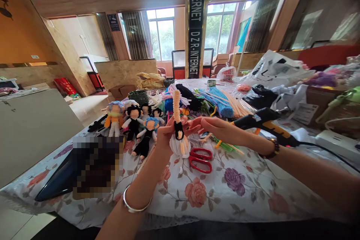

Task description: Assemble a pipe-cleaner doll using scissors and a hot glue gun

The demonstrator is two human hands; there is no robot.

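Note:
My left hand point(166, 131) is closed round a small doll-like piece point(179, 130) made of fuzzy stems, with a peach stalk pointing up, a black band in the middle and white strands below. My right hand point(206, 124) is beside it on the right, fingers stretched toward the piece; its fingertips are near the black band, and I cannot tell if they touch it. Red-handled scissors point(200, 160) lie on the flowered cloth just below. Several finished dolls point(135, 120) with blue, black and white hair are grouped to the left.
Bundles of coloured fuzzy stems point(221, 101) lie behind my hands. A glue gun point(266, 123) with a cable is at the right, near my right forearm. Plastic bags point(277, 69) and a white box point(337, 144) stand farther right. A blurred-out dark object point(95, 167) lies front left.

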